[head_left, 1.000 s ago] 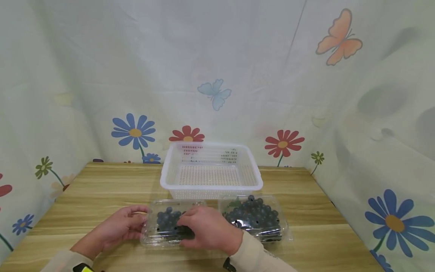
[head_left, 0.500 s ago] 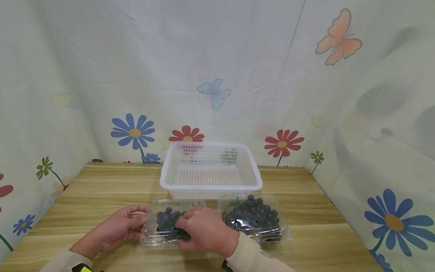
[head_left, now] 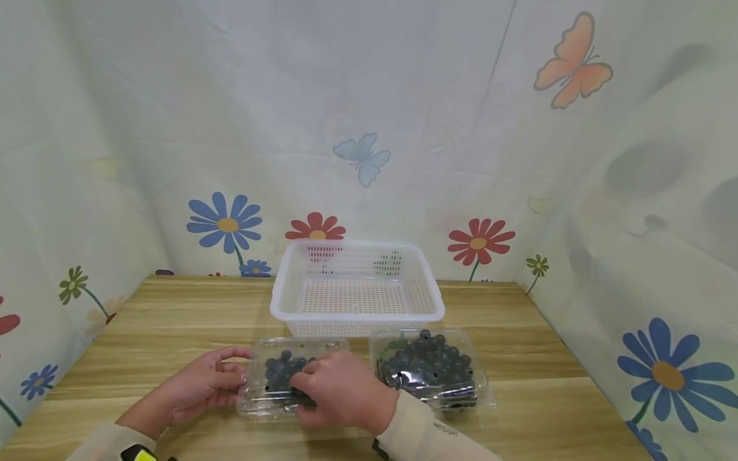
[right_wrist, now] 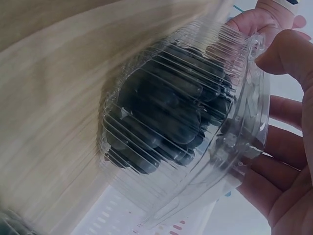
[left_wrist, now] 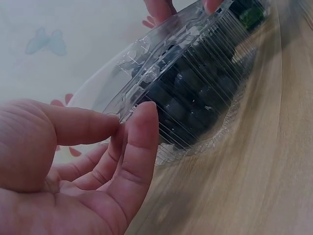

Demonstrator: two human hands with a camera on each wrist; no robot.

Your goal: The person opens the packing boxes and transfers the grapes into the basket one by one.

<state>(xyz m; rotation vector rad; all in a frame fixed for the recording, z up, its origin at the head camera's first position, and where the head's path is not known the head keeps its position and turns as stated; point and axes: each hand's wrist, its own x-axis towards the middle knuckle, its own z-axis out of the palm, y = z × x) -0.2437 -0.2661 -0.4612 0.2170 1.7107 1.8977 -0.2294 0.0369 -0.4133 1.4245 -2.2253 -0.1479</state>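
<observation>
A clear plastic clamshell box (head_left: 258, 402) with dark grapes (head_left: 280, 370) inside lies on the table in front of me. At its left end my left hand (head_left: 202, 387) pinches the rim between thumb (left_wrist: 88, 125) and forefinger. My right hand (head_left: 348, 392) reaches over the box's right part and grips the front rim of the lid. In the right wrist view its thumb (right_wrist: 286, 55) lies at the rim, while the other fingers extend behind the lid. The lid is down over the grapes, and my right hand hides part of the box in the head view.
A second clamshell box of dark grapes (head_left: 432, 365) stands close on the right, with a green leaf inside. Behind both boxes sits a white perforated plastic basket (head_left: 357, 316). The wooden table (head_left: 196, 314) ends at a flowered curtain (head_left: 259, 115) at the back and sides.
My right hand has slid a little to the left along the front rim of the box. The left hand stays at the left end, and both boxes keep their places.
</observation>
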